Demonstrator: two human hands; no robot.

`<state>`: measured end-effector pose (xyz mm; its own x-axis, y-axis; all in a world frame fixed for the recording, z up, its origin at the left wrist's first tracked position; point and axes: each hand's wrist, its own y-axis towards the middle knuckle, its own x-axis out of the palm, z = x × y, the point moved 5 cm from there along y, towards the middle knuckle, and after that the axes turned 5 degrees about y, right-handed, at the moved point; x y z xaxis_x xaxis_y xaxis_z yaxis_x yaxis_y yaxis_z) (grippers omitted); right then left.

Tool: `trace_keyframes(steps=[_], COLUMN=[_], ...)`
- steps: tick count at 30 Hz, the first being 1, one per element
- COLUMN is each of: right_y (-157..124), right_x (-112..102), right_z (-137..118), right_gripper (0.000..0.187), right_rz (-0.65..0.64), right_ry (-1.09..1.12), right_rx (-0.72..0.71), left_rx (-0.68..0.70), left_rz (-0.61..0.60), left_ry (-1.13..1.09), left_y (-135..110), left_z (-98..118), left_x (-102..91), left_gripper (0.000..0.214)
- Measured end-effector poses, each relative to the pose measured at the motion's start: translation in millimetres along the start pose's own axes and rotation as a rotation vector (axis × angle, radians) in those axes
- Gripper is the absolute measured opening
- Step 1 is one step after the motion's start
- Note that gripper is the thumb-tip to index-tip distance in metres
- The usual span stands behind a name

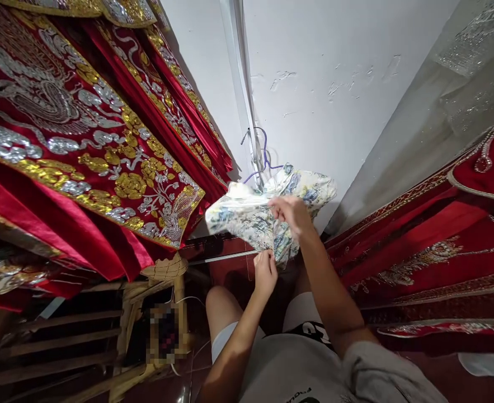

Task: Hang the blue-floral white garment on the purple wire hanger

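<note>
A white shirt with a blue and yellow floral print [247, 221] hangs on a purple hanger [266, 151] in front of me. My left hand [266, 273] is closed in a pinch on the lower part of the shirt's front edge. Higher up, near the collar, my right hand [292, 214] has its fingers curled together on the same front edge; it is slightly blurred. The cloth between the hands is drawn fairly straight. What lies under the right fingertips is hidden.
Red garments with gold and silver embroidery [133, 179] hang at left. More red beaded clothing [435, 257] and a sheer white garment [423, 101] hang at right. A white wall [314, 67] stands behind the shirt. A bamboo seat [125, 319] is at lower left.
</note>
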<state>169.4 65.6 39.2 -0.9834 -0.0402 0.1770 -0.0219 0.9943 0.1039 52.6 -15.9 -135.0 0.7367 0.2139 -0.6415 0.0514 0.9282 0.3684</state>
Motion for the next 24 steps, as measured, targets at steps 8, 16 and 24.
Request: trace_keyframes(steps=[8,16,24], right_y=[1,-7,-11], right_x=[17,15,-1], right_z=[-36,-36,52], right_gripper=[0.02,0.024,0.025], right_rz=[-0.003,0.024,0.052], right_ry=[-0.037,-0.167,-0.195], right_rx=[-0.125,-0.21,-0.064], left_rx=[0.039,0.437,0.028], left_rz=[-0.05,0.209,0.764], left_ry=[-0.227,-0.115,-0.576], left_y=[35,147,151], left_z=[10,113,29], left_x=[-31.0,-149.1,-210.0], left_gripper=[0.017,0.017,0.015])
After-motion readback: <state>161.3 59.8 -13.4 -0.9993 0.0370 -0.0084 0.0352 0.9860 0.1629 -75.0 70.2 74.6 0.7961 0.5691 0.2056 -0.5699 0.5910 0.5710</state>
